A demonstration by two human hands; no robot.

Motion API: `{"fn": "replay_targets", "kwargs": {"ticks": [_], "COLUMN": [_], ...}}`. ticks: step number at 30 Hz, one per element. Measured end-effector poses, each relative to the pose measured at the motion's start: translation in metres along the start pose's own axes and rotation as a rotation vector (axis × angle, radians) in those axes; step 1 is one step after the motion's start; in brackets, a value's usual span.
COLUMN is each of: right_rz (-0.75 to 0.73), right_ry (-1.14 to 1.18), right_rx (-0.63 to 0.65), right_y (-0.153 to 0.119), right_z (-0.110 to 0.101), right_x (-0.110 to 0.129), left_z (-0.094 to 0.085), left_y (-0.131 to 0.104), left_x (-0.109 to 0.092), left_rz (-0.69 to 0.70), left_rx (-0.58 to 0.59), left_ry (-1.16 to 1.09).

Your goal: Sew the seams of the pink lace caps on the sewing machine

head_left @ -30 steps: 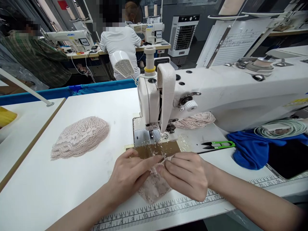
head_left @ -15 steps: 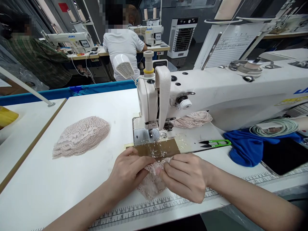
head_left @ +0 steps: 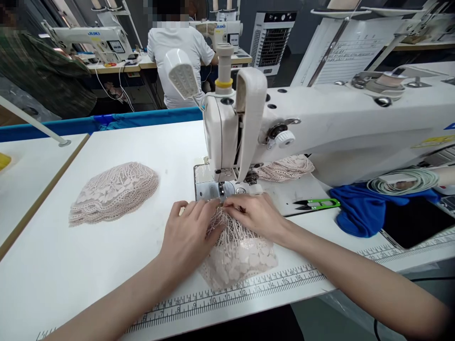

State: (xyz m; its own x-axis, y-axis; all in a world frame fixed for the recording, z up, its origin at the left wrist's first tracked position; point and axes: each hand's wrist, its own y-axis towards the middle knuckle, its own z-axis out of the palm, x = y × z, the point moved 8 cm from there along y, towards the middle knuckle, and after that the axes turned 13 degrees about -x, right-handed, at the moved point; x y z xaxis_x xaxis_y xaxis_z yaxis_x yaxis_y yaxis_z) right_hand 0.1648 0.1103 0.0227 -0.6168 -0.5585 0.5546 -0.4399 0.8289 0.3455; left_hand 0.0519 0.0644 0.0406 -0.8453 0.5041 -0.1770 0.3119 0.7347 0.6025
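A pale pink lace piece [head_left: 241,255] lies spread in front of the sewing machine [head_left: 227,128], its far edge close to the presser foot [head_left: 222,188]. My left hand [head_left: 190,232] rests on the left side of the lace, thumb and fingers closing on its far edge. From the right, my right hand [head_left: 254,213] pinches the same edge near the needle area. Both sets of fingertips almost meet just in front of the foot and hide part of the needle plate [head_left: 204,185].
A stack of lace pieces [head_left: 115,194] lies at left, more lace [head_left: 286,168] behind the needle. Green thread snips [head_left: 316,204], a blue cloth [head_left: 359,213], a coiled tape [head_left: 403,182] and a dark-screened device [head_left: 415,220] lie at right. Two people sit at machines beyond.
Both hands have moved forward to the presser foot with the lace, which is now unfolded and spread toward me. The camera view has shifted slightly.
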Motion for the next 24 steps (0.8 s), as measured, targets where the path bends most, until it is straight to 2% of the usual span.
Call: {"fn": "replay_targets", "kwargs": {"ticks": [3,5,7,11,14,24], "right_rz": [0.02,-0.001,-0.042,-0.22,-0.332,-0.35], "right_ry": [-0.056,-0.09,-0.161,-0.397,-0.459,-0.688], "right_rx": [-0.035,-0.064,-0.096,-0.192,-0.224,-0.165], "right_y": [0.003,0.004,0.005,-0.001,-0.011,-0.013], "right_z": [-0.001,-0.002,-0.005,-0.014,-0.017,-0.007], "right_x": [-0.005,-0.006,-0.006,0.003,0.015,0.016], "left_z": [-0.01,-0.01,-0.006,-0.003,-0.001,0.007], "left_y": [-0.004,-0.01,-0.015,-0.015,-0.007,0.002], "left_x": [-0.02,-0.028,-0.031,-0.029,-0.023,-0.016], "left_rz": [0.211,0.307,0.347,0.324,0.265,0.228], "left_rx": [-0.096,-0.079,-0.032,-0.001,-0.01,0.007], "left_ry": [0.093,0.116,0.123,0.097,0.069,0.143]}}
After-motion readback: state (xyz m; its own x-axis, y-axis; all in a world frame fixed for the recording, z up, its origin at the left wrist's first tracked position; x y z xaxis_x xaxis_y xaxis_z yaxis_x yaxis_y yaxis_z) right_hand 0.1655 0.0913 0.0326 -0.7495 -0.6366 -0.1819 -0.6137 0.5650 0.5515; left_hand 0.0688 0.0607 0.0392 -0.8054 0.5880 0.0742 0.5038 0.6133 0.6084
